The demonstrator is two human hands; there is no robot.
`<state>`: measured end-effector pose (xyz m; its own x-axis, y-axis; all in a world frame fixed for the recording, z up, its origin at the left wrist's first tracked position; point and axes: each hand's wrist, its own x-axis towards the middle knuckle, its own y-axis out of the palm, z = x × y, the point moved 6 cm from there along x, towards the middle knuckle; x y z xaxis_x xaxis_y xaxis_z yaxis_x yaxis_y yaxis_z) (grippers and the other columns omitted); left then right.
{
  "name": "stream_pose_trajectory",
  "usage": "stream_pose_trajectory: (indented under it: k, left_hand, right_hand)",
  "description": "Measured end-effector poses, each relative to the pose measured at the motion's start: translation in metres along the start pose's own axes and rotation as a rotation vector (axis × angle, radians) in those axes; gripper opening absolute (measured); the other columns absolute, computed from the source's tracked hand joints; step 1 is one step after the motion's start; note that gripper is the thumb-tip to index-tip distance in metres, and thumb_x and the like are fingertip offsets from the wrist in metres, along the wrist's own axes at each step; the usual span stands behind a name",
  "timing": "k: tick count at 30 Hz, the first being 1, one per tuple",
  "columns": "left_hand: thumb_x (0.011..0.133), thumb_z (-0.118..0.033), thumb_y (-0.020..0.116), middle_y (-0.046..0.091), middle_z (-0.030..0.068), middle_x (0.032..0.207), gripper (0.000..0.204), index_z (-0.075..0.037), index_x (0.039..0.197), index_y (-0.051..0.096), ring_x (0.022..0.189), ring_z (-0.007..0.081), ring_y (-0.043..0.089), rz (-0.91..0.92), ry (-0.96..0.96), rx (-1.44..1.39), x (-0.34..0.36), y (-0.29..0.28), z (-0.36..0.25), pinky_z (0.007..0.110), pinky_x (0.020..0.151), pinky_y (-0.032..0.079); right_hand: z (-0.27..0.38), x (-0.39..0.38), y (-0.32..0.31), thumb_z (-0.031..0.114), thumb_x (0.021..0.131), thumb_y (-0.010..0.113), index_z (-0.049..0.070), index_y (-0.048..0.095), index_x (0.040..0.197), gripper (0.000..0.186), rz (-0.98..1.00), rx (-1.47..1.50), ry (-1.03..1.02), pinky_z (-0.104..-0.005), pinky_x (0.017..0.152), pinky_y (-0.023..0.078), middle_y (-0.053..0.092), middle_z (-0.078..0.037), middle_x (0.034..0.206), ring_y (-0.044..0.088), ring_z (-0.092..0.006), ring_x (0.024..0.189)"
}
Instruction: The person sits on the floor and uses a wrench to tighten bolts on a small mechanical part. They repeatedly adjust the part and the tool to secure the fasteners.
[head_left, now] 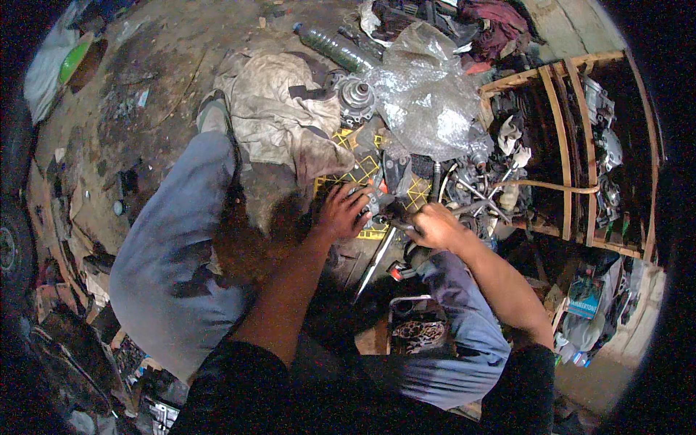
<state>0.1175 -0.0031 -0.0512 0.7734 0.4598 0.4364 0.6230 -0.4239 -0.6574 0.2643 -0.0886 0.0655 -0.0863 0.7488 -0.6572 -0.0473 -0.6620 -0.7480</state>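
A: Where is the left hand (344, 212)?
B: Over a small grey metal part (374, 206), fingers spread and bent. I can't tell whether it grips the part or only rests there.
A: And the right hand (437, 226)?
B: Just beside it, clenched, knuckles up. Whatever may be inside the fist is hidden.
A: What does the metal part sit on?
B: It lies among other pieces, over a yellow lattice surface (357, 148), in front of the person.
A: Anything near the hands?
B: A long, slim silver rod (374, 266) slants below, between them; a small red-and-black object (397, 270) lies under the right wrist.
A: Farther off?
B: A stained beige cloth (272, 101), a round, stepped silver metal component (356, 96), a crumpled sheet of clear bubble wrap (424, 94) and, on the right, a wooden slatted rack (571, 145).
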Motion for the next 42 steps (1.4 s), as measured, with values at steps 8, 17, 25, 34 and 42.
stream_pose_trajectory:
  k: [8, 17, 25, 34, 42]
  left_hand:
    - [0.09, -0.04, 0.057, 0.057, 0.0051, 0.132, 0.036, -0.012, 0.113, 0.06, 0.123, 0.0327, 0.048, -0.034, 0.005, 0.042, -0.003, -0.009, -0.001, 0.052, 0.102, 0.037]
    - [0.09, -0.044, 0.056, 0.059, 0.0097, 0.123, 0.04, -0.012, 0.113, 0.063, 0.126, 0.0314, 0.045, 0.004, -0.047, 0.016, -0.006, -0.001, 0.004, 0.053, 0.105, 0.034]
    - [0.09, -0.043, 0.055, 0.054, 0.0064, 0.133, 0.04, -0.011, 0.112, 0.062, 0.127, 0.032, 0.044, 0.079, -0.046, 0.06, -0.004, 0.001, 0.001, 0.053, 0.104, 0.034]
    - [0.092, -0.044, 0.053, 0.049, 0.0033, 0.14, 0.042, -0.012, 0.118, 0.058, 0.128, 0.033, 0.041, 0.077, -0.017, 0.02, -0.007, 0.016, 0.001, 0.056, 0.104, 0.033]
    - [0.091, -0.043, 0.053, 0.054, 0.008, 0.132, 0.041, -0.012, 0.118, 0.059, 0.126, 0.0349, 0.043, 0.068, -0.021, 0.051, -0.006, 0.01, 0.002, 0.057, 0.104, 0.033]
  right_hand:
    - [0.007, 0.034, 0.006, 0.031, 0.072, 0.071, 0.005, 0.068, 0.079, 0.026, 0.025, -0.136, -0.193, -0.0462, 0.067, 0.053, 0.065, -0.016, 0.07, 0.066, -0.0366, 0.071]
    - [0.023, 0.043, -0.005, 0.019, 0.074, 0.063, 0.012, 0.07, 0.076, 0.01, 0.112, -0.353, -0.39, -0.0434, 0.066, 0.057, 0.07, -0.012, 0.077, 0.071, -0.029, 0.076]
    - [0.031, 0.056, -0.009, 0.02, 0.076, 0.062, 0.011, 0.07, 0.072, 0.012, 0.08, -0.379, -0.412, -0.0425, 0.061, 0.057, 0.07, -0.01, 0.072, 0.072, -0.0271, 0.071]
    - [0.024, 0.044, 0.01, 0.016, 0.077, 0.06, 0.007, 0.068, 0.072, 0.012, 0.0, -0.259, -0.166, -0.0431, 0.059, 0.054, 0.069, -0.015, 0.07, 0.07, -0.0298, 0.067]
    - [0.019, 0.029, 0.019, 0.017, 0.069, 0.072, 0.002, 0.069, 0.081, 0.02, -0.082, 0.049, 0.263, -0.0452, 0.069, 0.055, 0.069, -0.021, 0.082, 0.069, -0.0371, 0.08]
